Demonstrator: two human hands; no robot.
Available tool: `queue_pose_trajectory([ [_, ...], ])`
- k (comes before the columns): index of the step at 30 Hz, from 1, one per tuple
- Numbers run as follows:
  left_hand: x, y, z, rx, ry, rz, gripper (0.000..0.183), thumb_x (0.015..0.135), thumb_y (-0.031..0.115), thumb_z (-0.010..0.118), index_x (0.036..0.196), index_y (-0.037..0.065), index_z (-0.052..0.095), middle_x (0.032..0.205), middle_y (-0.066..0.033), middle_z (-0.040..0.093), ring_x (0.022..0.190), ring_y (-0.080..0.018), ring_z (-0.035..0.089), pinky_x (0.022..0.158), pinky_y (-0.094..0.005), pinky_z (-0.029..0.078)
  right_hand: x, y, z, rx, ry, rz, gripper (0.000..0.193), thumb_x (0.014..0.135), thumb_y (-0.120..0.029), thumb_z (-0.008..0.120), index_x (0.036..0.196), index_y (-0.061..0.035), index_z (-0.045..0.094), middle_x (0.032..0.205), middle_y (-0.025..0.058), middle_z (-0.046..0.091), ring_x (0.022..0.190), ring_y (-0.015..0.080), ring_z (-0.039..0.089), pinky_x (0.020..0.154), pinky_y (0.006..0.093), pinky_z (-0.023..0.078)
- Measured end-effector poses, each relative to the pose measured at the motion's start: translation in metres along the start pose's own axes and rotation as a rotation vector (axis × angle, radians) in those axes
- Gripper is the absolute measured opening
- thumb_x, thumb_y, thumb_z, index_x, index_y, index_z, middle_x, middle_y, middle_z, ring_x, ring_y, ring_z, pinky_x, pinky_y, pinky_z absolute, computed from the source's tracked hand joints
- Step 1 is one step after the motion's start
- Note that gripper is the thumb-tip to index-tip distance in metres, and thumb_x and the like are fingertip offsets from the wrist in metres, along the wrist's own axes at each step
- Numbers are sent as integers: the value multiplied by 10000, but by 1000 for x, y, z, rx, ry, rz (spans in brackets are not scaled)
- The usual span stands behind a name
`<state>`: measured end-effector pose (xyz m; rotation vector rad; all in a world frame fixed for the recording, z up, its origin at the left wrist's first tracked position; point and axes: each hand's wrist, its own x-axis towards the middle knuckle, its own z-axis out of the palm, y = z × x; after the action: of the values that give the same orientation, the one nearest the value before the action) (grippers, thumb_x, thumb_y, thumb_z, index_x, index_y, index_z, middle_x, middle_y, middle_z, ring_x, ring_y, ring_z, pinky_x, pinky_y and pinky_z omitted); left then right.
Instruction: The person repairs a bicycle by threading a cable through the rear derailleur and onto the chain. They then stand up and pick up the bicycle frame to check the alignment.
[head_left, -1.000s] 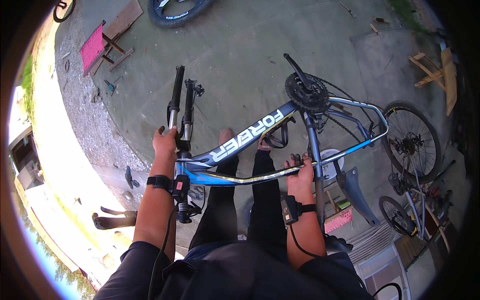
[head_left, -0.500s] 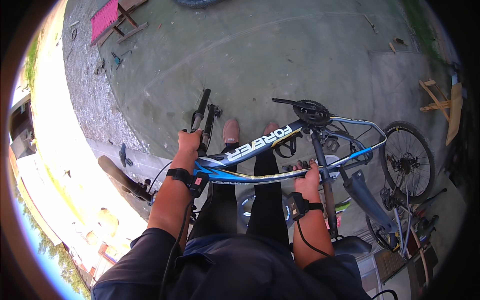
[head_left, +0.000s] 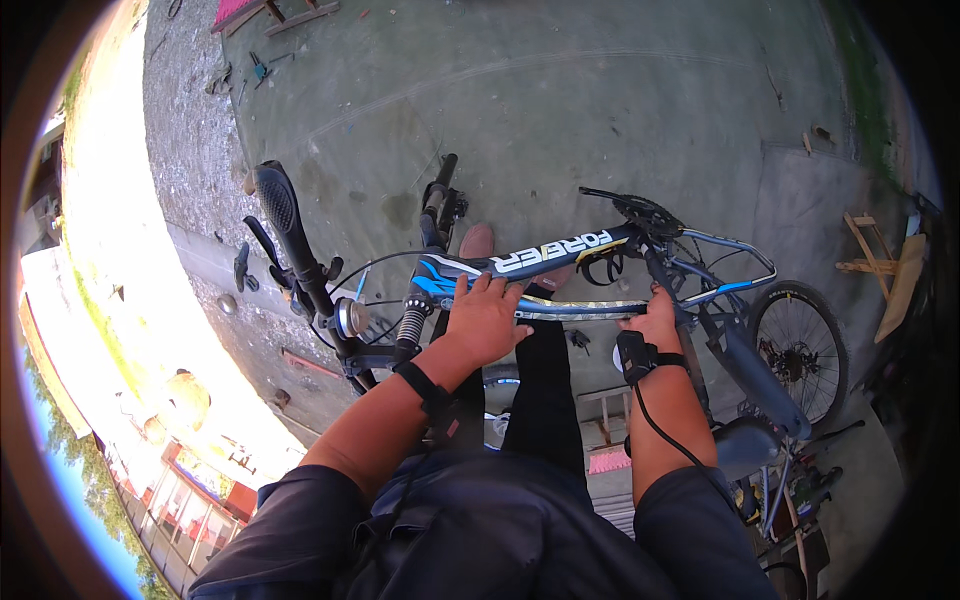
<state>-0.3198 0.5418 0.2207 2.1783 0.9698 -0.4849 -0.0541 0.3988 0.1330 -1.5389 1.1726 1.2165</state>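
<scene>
A dark blue bicycle frame (head_left: 540, 262) with white, blue and gold markings lies across in front of me. My left hand (head_left: 485, 322) rests over its tubes near the head end, fingers spread and stretched out. My right hand (head_left: 655, 322) is wrapped round the upper tube near the seat tube; part of its grip is hidden. The handlebar (head_left: 312, 275), with a black grip and brake lever, is at the left. A fork (head_left: 440, 195) with no wheel in it points away from me. The crankset (head_left: 645, 213) sits at the frame's right end. The black saddle (head_left: 745, 447) is nearer me.
Another bicycle's wheel (head_left: 797, 355) stands at the right, beside a dark mudguard (head_left: 750, 375). Farther right is a wooden stand (head_left: 868, 245). A pink-topped stool (head_left: 235, 12) and a green tool (head_left: 259, 70) are at the far left. Wheel parts lie by my feet on the concrete floor (head_left: 620, 110).
My left hand has left the fork and moved right onto the frame tubes, its fingers opening out. The handlebar has swung up into view at the left. My right hand keeps its hold.
</scene>
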Motion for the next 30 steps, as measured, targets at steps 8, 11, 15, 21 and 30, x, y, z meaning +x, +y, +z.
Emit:
queue_pose_trajectory([
  [8,7,16,-24,127,-132,8,614,752,339,741,1266,85,520,1155,-137,573,1177,-318,504,1042,-536,328,-126,-16,55,-1422,21,-203,559,837,-415,673,1152,26,536,993,217,606,691,312,655,601,421,548],
  [11,4,17,-39,157,-84,30,644,759,310,734,1305,81,481,1198,-132,555,1197,-303,498,1060,-509,320,-193,-25,86,-1625,-131,-609,429,854,-381,674,953,34,632,698,98,631,507,178,619,454,304,492],
  [15,-5,19,-50,192,42,124,657,741,283,744,1303,69,481,1206,-125,558,1190,-291,504,1034,-459,351,-259,19,84,-1408,-246,-1187,414,860,-292,675,1099,40,616,804,109,680,664,133,628,620,276,493],
  [21,37,31,-59,246,137,218,641,723,272,763,1283,93,507,1140,-105,580,1109,-281,540,946,-415,399,-274,46,36,-1085,-438,-1143,365,855,-213,689,1102,45,614,822,103,679,705,110,627,654,240,492],
  [30,47,37,-51,268,123,210,678,725,234,757,1317,50,485,1169,-153,579,1077,-343,555,947,-429,423,-240,21,-83,-773,-433,-901,320,897,-115,646,1182,15,582,947,52,660,806,103,627,696,233,490],
])
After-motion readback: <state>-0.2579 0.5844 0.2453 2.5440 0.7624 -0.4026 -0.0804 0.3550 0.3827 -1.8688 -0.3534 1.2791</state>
